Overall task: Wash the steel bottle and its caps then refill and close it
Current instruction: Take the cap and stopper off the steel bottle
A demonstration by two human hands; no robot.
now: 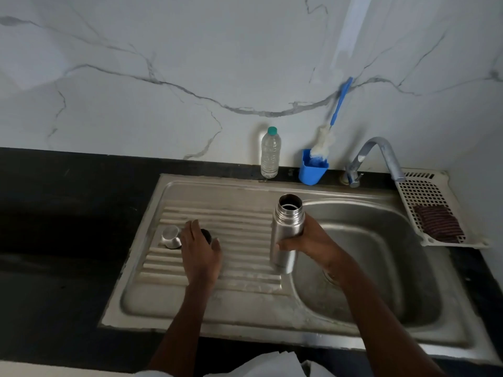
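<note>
A steel bottle (pixel 287 235) stands upright and uncapped on the drainboard (pixel 231 292) at its right edge, where the sink basin (pixel 381 268) begins, held by the right hand (pixel 310 239). Toward the drainboard's left edge sits a steel cap (pixel 171 237), with the left hand (pixel 201 254) just right of it, over a second cap (pixel 207 235). Along the sink's back edge stand a plastic water bottle (pixel 269 153), a holder (pixel 313 167) with a bottle brush (pixel 330 126) leaning on the wall, and the tap (pixel 378 159) at the back right corner. A rack (pixel 424 191) holding a cloth (pixel 439 223) sits at the basin's right edge.
</note>
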